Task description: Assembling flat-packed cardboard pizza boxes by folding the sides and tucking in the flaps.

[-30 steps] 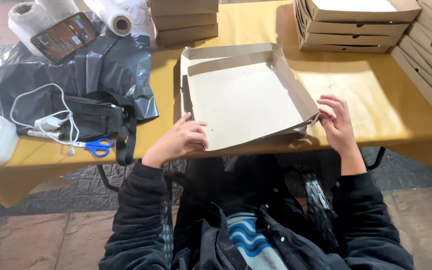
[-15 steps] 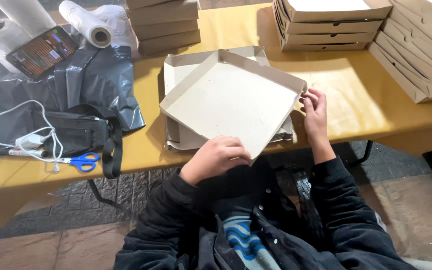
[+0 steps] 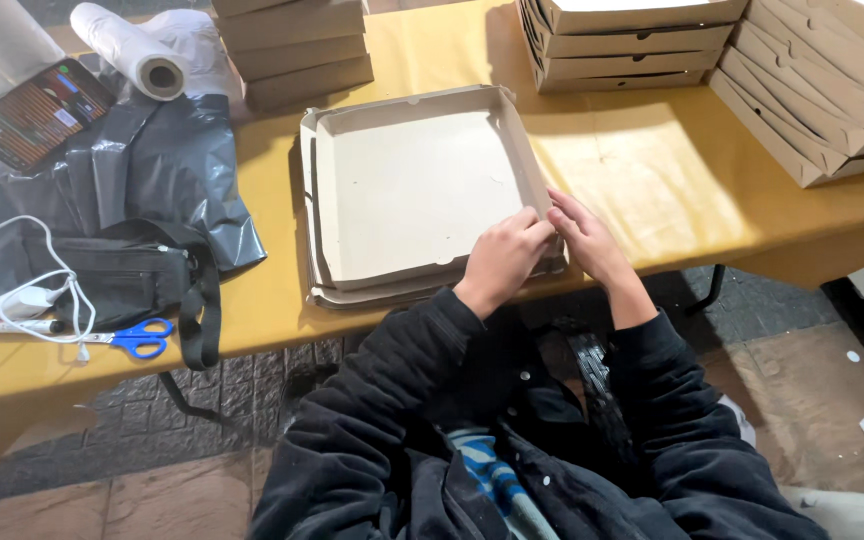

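Both hands, left (image 3: pixel 500 262) and right (image 3: pixel 584 240), pinch the near-right corner of the flat box (image 3: pixel 414 190) lying on the table (image 3: pixel 642 180); corner-locking step, next likely needs the flap pressed home.

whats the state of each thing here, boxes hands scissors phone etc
open cardboard box: lid up, flat on the table, walls raised
left hand: pinching the box's near right corner
right hand: pressing the same corner
stacked boxes: folded shut
blue scissors: closed, lying flat
phone: screen lit
paper roll: on its side
black pouch: cannot tell if zipped
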